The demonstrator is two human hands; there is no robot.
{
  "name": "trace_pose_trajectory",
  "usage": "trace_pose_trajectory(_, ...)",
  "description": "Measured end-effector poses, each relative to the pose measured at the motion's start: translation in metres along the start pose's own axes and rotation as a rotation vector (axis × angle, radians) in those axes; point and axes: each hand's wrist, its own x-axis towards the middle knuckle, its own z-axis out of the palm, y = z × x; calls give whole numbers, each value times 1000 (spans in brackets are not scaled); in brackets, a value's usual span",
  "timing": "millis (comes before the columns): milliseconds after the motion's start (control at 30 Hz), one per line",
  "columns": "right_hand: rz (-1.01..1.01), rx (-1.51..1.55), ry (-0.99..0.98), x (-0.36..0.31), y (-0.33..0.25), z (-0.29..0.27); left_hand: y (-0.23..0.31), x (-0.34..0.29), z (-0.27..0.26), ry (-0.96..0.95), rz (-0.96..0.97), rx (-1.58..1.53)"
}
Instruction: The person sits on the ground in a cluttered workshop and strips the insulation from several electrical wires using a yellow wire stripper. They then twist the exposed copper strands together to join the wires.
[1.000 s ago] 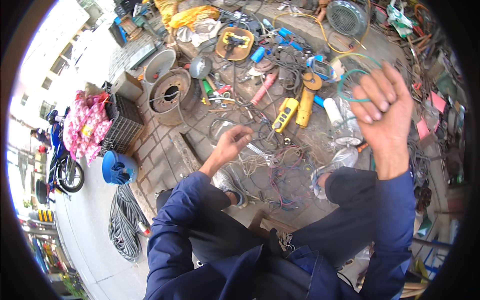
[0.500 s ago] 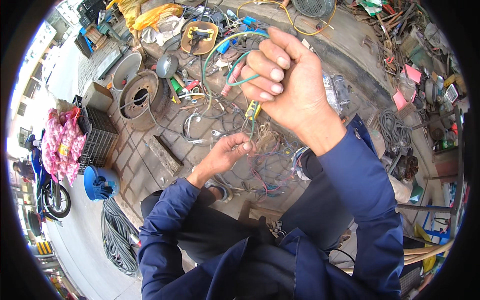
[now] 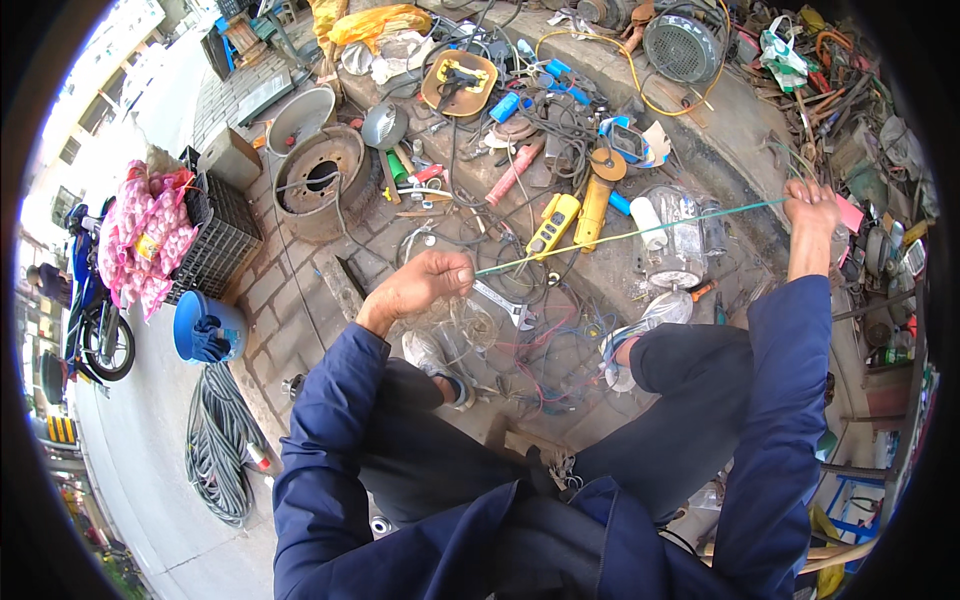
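Note:
A thin green-and-yellow wire point(image 3: 725, 213) is stretched nearly straight between my two hands. Its left end is pinched between thumb and fingers of my left hand point(image 3: 420, 287), above the paving between my knees. Far out to the right, my right hand point(image 3: 812, 210) is closed on the same wire, and a loose end sticks up past the fingers. Under the wire lie a yellow push-button control box point(image 3: 553, 226) and a yellow angle grinder point(image 3: 598, 200). An adjustable wrench point(image 3: 507, 303) rests close to my left hand, beside a tangle of thin coloured wires point(image 3: 545, 360).
An electric motor point(image 3: 672, 245) stands right of the grinder. Farther left are a rusty wheel rim point(image 3: 318, 185), a blue bucket point(image 3: 228, 322), a black crate point(image 3: 228, 225) and coiled cable point(image 3: 222, 440). Scrap heaps line the right side; a round-grilled motor point(image 3: 682, 50) sits at the back.
My right hand has swung far out to the right, pulling the looped wire straight. The left hand has shifted slightly left. The view has moved, uncovering the grinder, control box and wrench.

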Motion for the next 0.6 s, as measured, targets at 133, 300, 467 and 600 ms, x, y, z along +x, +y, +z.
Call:
trace_pose_trajectory(133,-262,-15,253,5,-49,-41,-11,-23,-31,101,-55,75)
trace_pose_trajectory(300,-178,-342,-4,-41,-26,-21,-6,-16,-29,152,-50,-97)
trace_pose_trajectory(467,54,-927,-701,-134,82,6,19,6,14,153,96,7)
trace_pose_trajectory(600,145,-1067,-1068,-228,174,-2,16,10,54,65,173,-218)
